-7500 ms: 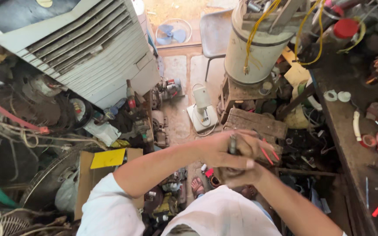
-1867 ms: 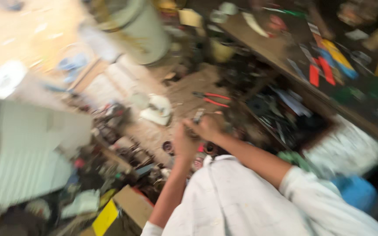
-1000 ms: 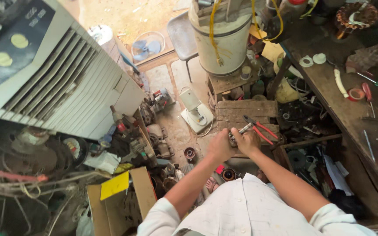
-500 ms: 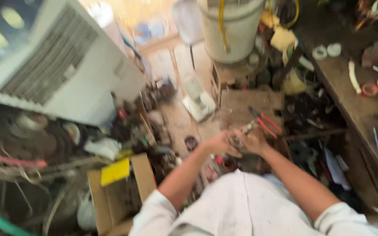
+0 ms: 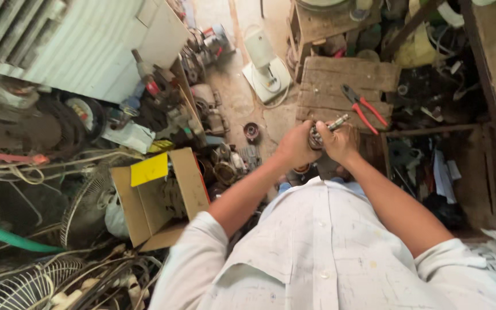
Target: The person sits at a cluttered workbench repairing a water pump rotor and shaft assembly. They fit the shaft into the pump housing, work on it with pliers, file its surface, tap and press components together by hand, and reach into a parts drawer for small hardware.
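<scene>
— What's in the hands?
— Left hand and right hand both clasp a small grey metal shaft part (chest-high).
— Beyond?
— Red-handled pliers on a worn wooden board.

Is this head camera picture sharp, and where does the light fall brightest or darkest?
Head view: mostly sharp, with both hands, left hand and right hand, clear around the small metal part; straight edges bend toward the frame's borders, a wide-lens distortion; the floor by the white fan base is brightest, almost washed out; the shelves at right sit in deep shadow.
</scene>
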